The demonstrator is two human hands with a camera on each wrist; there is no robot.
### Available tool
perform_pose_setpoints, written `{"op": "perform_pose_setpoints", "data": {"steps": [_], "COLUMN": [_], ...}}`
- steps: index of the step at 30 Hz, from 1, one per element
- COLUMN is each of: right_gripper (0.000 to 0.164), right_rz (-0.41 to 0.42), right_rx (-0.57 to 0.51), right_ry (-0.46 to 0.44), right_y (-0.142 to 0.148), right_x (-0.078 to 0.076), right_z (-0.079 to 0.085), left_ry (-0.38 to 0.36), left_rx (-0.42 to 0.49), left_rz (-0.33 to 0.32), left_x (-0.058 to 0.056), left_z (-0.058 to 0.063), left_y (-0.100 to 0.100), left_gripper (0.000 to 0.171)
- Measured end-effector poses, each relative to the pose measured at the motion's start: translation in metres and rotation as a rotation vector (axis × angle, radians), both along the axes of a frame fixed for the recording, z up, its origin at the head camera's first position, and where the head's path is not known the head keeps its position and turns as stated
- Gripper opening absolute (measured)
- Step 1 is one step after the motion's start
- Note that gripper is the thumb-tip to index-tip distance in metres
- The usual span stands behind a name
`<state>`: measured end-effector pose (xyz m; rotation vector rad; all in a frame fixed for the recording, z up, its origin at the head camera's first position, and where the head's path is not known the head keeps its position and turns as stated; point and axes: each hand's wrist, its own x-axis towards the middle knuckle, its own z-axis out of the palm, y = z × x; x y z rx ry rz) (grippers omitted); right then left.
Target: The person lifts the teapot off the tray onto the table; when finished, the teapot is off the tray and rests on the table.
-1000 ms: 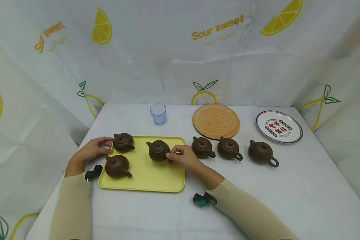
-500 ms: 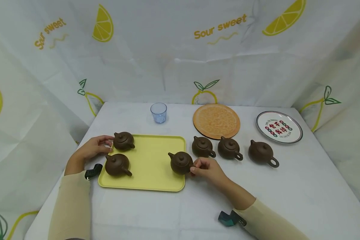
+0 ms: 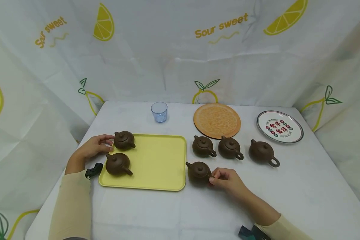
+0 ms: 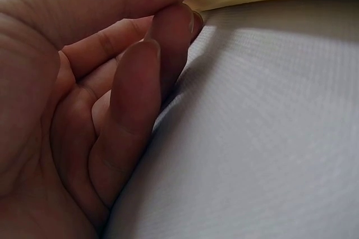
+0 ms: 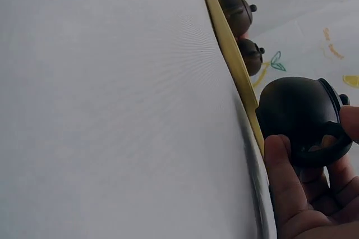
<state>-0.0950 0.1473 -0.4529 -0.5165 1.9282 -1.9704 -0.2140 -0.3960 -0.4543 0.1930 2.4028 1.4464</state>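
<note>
Our right hand [image 3: 229,182] holds a round, matte dark-brown clay teapot [image 3: 199,171] by its handle, lower centre, just moved off the rectangular yellow tray [image 3: 156,166] our left hand [image 3: 92,147] pinches at left; so two similar teapots [image 3: 117,164] remain aboard.

Left hand [image 3: 93,148] gripping, fingers [image 4: 134,93] bent, right hand [image 3: 229,181] pinching (fingers [image 5: 286,188] curled too), both arms [image 3: 255,205] in beige sleeves [image 3: 73,200]

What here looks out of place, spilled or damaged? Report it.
Nothing stands out. The brown teapot pinched by the right hand looks roughly level with its lid on, the blue glass stands upright, and I see no spill or breakage on the yellow tray or the table.
</note>
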Motion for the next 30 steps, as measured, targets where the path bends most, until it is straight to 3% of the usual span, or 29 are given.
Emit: {"op": "perform_pose_setpoints", "data": {"steps": [6,13,19,24,30], "right_gripper": [0.026,0.025,0.022,0.021,0.023], "right_rz": [-0.026,-0.04,-0.029,-0.001,-0.004], "right_rx": [-0.032,0.002,0.153,0.311,0.624], "right_ry": [-0.106,-0.151,-0.132,-0.124,0.072], "right_y": [0.007,0.008,0.011,0.017,0.023], "right_x": [0.004,0.004,0.002,-0.004,-0.011], "right_z": [-0.006,-0.006,0.0,0.01,0.033], "left_ry": [-0.005,-0.023,-0.003,-0.004,0.004], "left_rx": [0.026,0.037,-0.019,-0.016,-0.018], "left_rz": [-0.005,0.0,0.017,0.016,0.013], "left_x": [0.002,0.003,-0.001,-0.002,-0.002], "left_z": [0.003,0.005,0.001,-0.001,-0.001], "left_y": [0.0,0.001,-0.001,-0.002,-0.001], "left_gripper": [0.057,0.059,0.061,0.06,0.06]}}
